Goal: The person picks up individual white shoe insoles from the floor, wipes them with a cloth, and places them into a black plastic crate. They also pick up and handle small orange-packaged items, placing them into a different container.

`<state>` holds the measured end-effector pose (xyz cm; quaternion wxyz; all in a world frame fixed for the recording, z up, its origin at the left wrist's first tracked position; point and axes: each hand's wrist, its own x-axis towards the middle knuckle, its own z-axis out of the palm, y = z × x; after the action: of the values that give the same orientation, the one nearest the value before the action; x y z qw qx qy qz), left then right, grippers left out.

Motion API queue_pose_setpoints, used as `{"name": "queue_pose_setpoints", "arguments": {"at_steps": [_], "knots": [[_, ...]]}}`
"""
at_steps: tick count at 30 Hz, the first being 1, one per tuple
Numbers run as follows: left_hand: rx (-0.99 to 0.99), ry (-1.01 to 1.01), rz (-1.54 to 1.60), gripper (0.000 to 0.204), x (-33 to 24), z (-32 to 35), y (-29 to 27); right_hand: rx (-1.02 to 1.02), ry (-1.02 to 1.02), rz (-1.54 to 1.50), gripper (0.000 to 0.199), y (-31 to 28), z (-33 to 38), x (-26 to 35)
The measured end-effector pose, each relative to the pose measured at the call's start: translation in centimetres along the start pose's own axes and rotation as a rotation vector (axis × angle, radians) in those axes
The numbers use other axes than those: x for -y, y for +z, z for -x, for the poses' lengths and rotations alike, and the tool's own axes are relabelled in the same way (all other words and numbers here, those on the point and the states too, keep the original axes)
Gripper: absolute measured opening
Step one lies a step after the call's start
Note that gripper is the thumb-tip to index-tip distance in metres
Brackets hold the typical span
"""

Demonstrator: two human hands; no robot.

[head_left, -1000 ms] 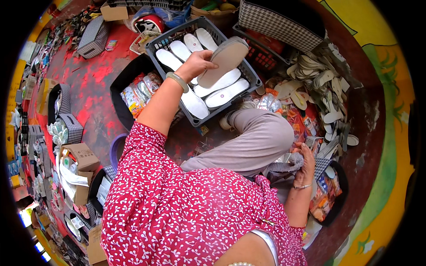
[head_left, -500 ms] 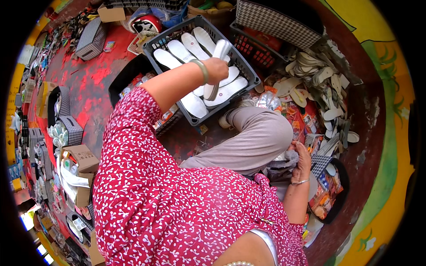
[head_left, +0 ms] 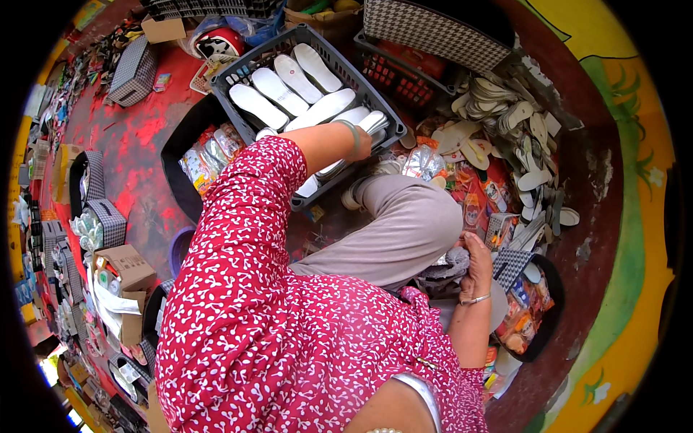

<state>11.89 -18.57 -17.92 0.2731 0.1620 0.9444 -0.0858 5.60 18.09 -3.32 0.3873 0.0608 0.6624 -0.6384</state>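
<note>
My left hand [head_left: 361,144], with a pale green bangle at the wrist, is low over the near right corner of a dark grey plastic crate [head_left: 216,85]. It is closed round a small stack of white insoles [head_left: 372,121], whose ends stick out on both sides; most of the fingers are hidden. More white insoles [head_left: 260,107] lie side by side in the crate. Beside my bent knee rests my right hand [head_left: 476,261], with a silver bracelet. Its fingers are loosely curved and hold nothing I can see. A grey crumpled bundle [head_left: 449,264] lies right next to it.
Right of the crate, loose insoles [head_left: 498,108] lie in a heap near the painted wall. Packaged goods fill a black-lined bin [head_left: 534,310] beside my right arm. Another dark bin [head_left: 180,155] stands left of the crate. A houndstooth box [head_left: 437,32] stands behind on a black crate [head_left: 397,72].
My left hand has lowered the insoles toward the crate's near right corner, and they are tilted more to the right. My right hand stays by the knee. The view has shifted slightly.
</note>
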Motion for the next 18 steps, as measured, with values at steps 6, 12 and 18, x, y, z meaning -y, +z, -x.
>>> {"name": "queue_pose_setpoints", "arguments": {"at_steps": [6,12,18], "knots": [[0.047,0.024,0.114,0.021,0.9,0.3,0.8,0.017,-0.027,0.008,0.015,-0.1,-0.2,-0.1],[-0.086,0.007,0.457,0.034,1.1,0.3,2.1,0.022,-0.015,0.016,0.015,-0.4,-0.6,-0.3],[-0.427,0.136,0.462,0.049,1.5,2.4,2.9,0.028,-0.002,-0.006,0.014,-0.4,-0.7,-0.4]]}}
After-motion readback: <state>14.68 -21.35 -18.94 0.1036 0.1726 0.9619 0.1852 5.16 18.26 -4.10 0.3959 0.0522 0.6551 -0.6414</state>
